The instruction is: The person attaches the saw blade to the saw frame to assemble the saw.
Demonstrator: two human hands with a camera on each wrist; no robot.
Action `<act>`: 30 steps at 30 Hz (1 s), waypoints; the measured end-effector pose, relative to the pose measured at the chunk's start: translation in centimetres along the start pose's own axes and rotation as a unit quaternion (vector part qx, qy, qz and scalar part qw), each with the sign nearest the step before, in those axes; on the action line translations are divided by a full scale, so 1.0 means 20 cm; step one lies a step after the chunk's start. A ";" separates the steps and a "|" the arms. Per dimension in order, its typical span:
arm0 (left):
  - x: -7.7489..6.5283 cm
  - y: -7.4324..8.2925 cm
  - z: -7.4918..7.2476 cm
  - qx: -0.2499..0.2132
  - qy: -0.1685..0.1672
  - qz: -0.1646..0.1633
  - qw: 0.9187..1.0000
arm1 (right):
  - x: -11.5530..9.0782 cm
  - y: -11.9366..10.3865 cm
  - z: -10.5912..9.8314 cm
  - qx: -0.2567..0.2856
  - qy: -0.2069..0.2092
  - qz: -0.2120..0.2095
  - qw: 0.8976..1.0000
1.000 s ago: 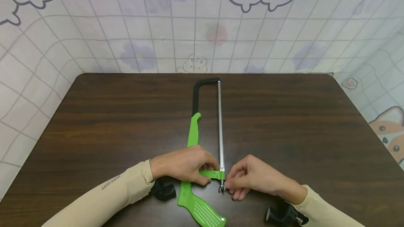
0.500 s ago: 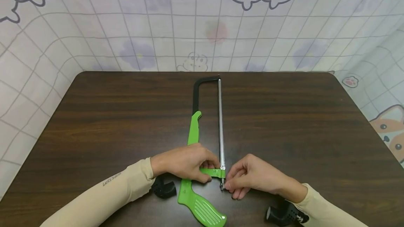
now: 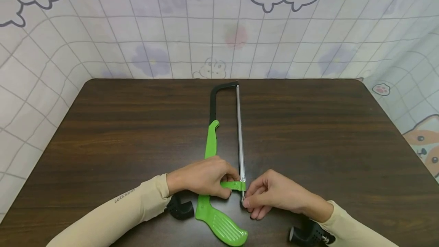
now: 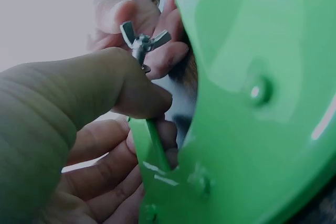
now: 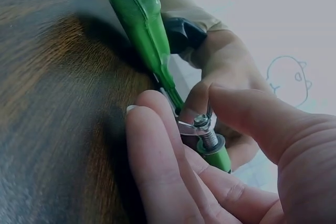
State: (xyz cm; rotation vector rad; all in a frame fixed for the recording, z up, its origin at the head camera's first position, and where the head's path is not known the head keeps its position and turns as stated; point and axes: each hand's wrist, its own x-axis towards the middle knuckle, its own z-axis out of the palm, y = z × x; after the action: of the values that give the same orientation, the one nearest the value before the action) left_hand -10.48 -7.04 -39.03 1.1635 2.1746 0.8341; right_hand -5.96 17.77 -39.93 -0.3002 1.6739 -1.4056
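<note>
A hacksaw with a green handle [image 3: 221,224] and a black front frame [image 3: 213,106] lies on the table, its silver blade bar [image 3: 239,132] to the right. My left hand [image 3: 205,178] grips the short green crossbar [image 3: 234,185], thumb on the near side and fingers on the far side. At the bar's near end, my right hand [image 3: 276,193] pinches the wing nut [image 4: 140,43]. Seen from the right wrist, the thumb lies against one wing, and the threaded screw [image 5: 210,139] with its washer stands out of the green end.
The dark wooden table [image 3: 326,132] carries the saw. A black wrist camera [image 3: 181,209] sits under the left wrist, and another black camera [image 3: 306,233] under the right. A patterned wall covering [image 3: 192,22] surrounds the table's back and sides.
The wing nut has turned: its two wings showed spread one second ago, and now the right fingertips mostly cover it. The left hand keeps its grip; saw and hands have shifted slightly.
</note>
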 end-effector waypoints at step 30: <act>0.01 -0.01 0.03 0.013 0.015 -0.001 1.000 | 0.01 0.00 0.02 -0.013 0.011 -0.005 1.000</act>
State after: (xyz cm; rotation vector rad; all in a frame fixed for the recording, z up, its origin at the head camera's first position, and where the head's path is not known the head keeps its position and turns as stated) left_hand -10.29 -6.71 -39.66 1.1678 2.2170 0.8307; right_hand -5.72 17.44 -39.98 -0.3087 1.7117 -1.4000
